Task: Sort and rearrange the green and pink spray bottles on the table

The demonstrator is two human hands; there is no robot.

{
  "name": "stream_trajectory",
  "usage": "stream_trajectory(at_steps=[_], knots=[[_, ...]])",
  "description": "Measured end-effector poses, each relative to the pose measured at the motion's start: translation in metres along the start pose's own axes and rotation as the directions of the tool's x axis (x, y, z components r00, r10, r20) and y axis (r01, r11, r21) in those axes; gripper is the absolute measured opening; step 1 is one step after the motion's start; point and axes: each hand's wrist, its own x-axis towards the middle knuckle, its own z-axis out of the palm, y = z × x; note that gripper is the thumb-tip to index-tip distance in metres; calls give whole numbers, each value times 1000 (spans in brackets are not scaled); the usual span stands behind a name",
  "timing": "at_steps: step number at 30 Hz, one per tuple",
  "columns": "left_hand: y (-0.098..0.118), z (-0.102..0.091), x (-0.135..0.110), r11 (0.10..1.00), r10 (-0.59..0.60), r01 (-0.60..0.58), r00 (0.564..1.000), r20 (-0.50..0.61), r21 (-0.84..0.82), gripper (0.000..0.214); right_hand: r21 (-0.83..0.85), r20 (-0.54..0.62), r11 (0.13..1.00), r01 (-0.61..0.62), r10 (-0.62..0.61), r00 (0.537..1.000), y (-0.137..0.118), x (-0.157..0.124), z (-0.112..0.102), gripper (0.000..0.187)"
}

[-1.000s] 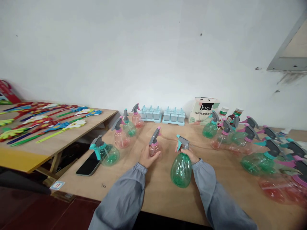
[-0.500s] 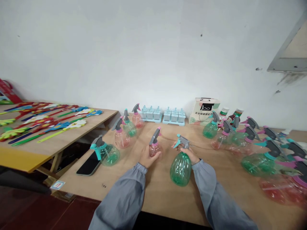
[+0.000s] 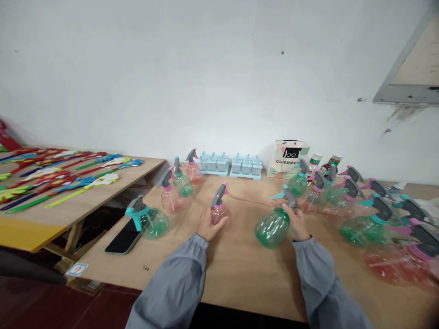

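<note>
My left hand (image 3: 210, 224) is closed around the body of a pink spray bottle (image 3: 221, 213) that stands upright on the wooden table (image 3: 236, 274), its grey head tilted toward the right. In my right hand (image 3: 297, 223) is a green spray bottle (image 3: 272, 227), gripped at the neck. Its body leans down to the left and looks lifted off the table, with the turquoise trigger pointing left. Some of my right fingers are hidden behind the bottle's head.
Several spray bottles (image 3: 363, 228) crowd the right side, with others (image 3: 172, 199) on the left. A phone (image 3: 121, 238) lies by the left edge. Ice-pop moulds (image 3: 247, 167) and a paper bag (image 3: 274, 161) stand along the wall. Another table (image 3: 30, 226) bears colourful hand-shaped sticks (image 3: 73, 183).
My right hand has moved right with the green spray bottle, which has gone from nearly upright to tilted. My left hand stays on the pink one. The view has shifted slightly.
</note>
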Motion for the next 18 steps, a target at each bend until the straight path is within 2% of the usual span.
stream_trajectory(at_steps=[1, 3, 6, 7, 9, 11, 18], knots=[[0, 0, 0, 1000, -1, 1, 1000, 10, 12, 53, -50, -85, 998, 39, -43, 995, -3, 1, -14, 42], [0, 0, 0, 1000, 0, -1, 1000, 26, 25, 53, -210, -245, 969, 130, -181, 953, -10, 3, -43, 41], [-2, 0, 1, 1000, 12, -12, 1000, 24, 11, 54, -467, -390, 854, 228, -430, 814, -22, 5, -82, 44], [-3, 1, 1, 1000, 15, -15, 1000, 24, 4, 54, -533, -409, 811, 241, -497, 765, -25, 6, -93, 45], [-4, 1, 1, 1000, 19, -19, 1000, 24, -10, 56, -633, -415, 737, 236, -581, 701, -28, 8, -110, 47], [-4, 1, 1, 1000, 19, -18, 1000, 22, -19, 56, -683, -399, 698, 214, -602, 692, -26, 11, -123, 47], [-2, 0, 0, 999, 17, -16, 1000, 23, -45, 53, -721, -347, 672, 170, -562, 751, -18, 24, -148, 49]])
